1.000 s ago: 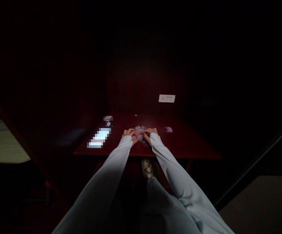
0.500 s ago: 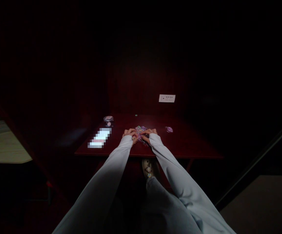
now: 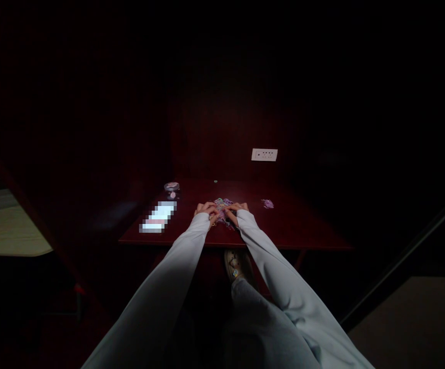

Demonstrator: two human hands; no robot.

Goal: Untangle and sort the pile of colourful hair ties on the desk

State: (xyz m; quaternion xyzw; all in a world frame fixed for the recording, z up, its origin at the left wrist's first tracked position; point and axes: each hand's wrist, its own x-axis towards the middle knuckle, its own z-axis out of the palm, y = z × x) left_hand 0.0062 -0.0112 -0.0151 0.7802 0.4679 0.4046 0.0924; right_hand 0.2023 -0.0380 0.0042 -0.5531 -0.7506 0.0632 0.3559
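Observation:
A loose heap of small elastic bands [image 3: 221, 203], purple, green and pale in colour, lies near the table's front edge. Over its left side my left hand [image 3: 206, 209] is bent, its fingers apart and touching the bands. From the right, my right hand [image 3: 237, 209] reaches into the same heap, with thumb and forefinger apart. The bands under both sets of fingertips are partly hidden. Farther right lies a smaller group of purple bands [image 3: 267, 204], apart from the heap. A single greenish band [image 3: 215, 181] rests at the back of the table.
The dark red table [image 3: 299, 230] meets a wall panel with a white power socket [image 3: 264, 155]. On the left stand a clear round container [image 3: 172, 186] and a bright, pixelated rectangle [image 3: 158, 217]. Below the front edge a shoe [image 3: 235, 264] shows.
My right hand's fingertips have drawn back slightly to the right within the heap. My left hand stays almost in place, and the view has shifted a little.

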